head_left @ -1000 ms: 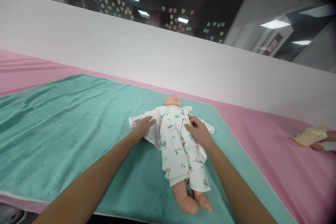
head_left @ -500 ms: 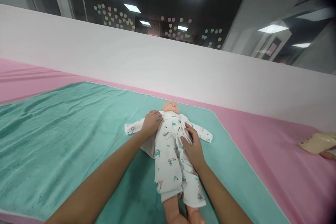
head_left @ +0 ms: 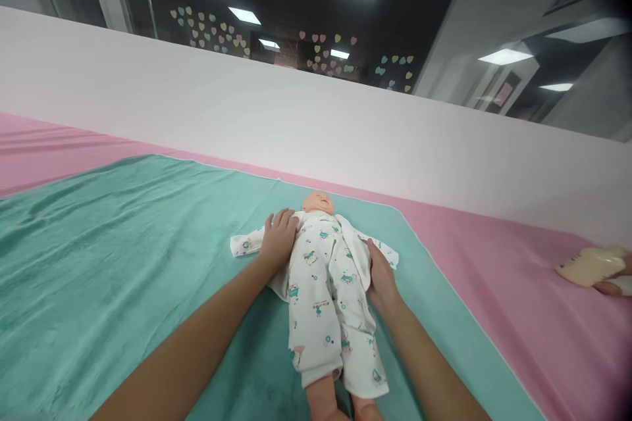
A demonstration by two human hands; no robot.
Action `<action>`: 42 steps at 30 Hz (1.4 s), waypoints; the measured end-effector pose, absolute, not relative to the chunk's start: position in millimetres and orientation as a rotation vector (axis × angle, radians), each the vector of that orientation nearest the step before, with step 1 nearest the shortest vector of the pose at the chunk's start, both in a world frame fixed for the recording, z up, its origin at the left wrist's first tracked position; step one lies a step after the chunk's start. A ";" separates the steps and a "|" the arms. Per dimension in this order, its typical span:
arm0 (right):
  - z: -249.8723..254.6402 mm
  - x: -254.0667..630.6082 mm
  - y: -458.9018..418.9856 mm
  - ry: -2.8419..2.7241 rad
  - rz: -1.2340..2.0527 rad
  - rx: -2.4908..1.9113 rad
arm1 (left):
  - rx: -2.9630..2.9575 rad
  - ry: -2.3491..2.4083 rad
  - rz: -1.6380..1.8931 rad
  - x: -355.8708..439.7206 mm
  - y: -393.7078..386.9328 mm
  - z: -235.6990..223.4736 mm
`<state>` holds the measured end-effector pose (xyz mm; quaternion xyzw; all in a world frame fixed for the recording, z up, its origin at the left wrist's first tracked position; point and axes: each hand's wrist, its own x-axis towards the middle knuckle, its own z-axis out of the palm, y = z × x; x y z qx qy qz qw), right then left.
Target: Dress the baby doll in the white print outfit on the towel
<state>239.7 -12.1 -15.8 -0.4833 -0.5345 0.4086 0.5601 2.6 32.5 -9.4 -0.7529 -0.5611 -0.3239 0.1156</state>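
Note:
A baby doll [head_left: 316, 202] lies on its back, head away from me, in white printed trousers [head_left: 313, 296] and a white long-sleeved baby jacket [head_left: 356, 251] that is open at the front. My left hand [head_left: 279, 237] lies on the jacket at the doll's side by the left sleeve, its fingers stretched out. At the right side of the doll, my right hand [head_left: 382, 276] holds the edge of the jacket's front flap; some of its fingertips are hidden by the cloth. Both sleeves are spread outward, and the bare lower legs show below the trousers.
Under the doll is a green blanket [head_left: 148, 243] on a pink sheet [head_left: 494, 256]. A white padded wall [head_left: 296, 118] runs along the back, with a dark window above it carrying heart-shaped stickers. At the far right edge is a beige doll-like part [head_left: 590, 267], cut off by the frame.
My right hand has moved outward to the right with the jacket flap, which now lies flatter beside the trousers. My left hand has slid slightly toward the left sleeve.

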 end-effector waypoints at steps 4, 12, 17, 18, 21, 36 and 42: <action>-1.2 246.9 6.0 -1.031 1.330 -1.242 | -2.089 -1.792 -0.849 4.0 14.1 -3.9; 60.9 222.4 31.0 -1.106 1.285 -1.131 | -2.201 -2.224 -0.803 -4.5 0.5 -11.2; 80.0 201.5 -2.1 -1.748 1.334 -0.963 | -2.188 -2.279 -0.799 -11.4 2.5 -7.7; 78.1 203.4 -7.3 -1.747 1.292 -0.951 | -2.185 -2.293 -0.797 -13.0 2.7 -7.1; 60.4 218.1 -17.4 -1.576 1.006 -1.062 | -2.232 -2.320 -0.771 -18.8 4.2 -7.9; 18.3 238.7 -50.5 -1.828 0.558 -1.057 | -3.966 -1.001 -2.203 -7.5 -46.0 65.1; 24.6 259.5 -54.8 -1.845 0.878 -1.104 | -2.919 -1.669 -2.788 -0.5 -25.0 36.5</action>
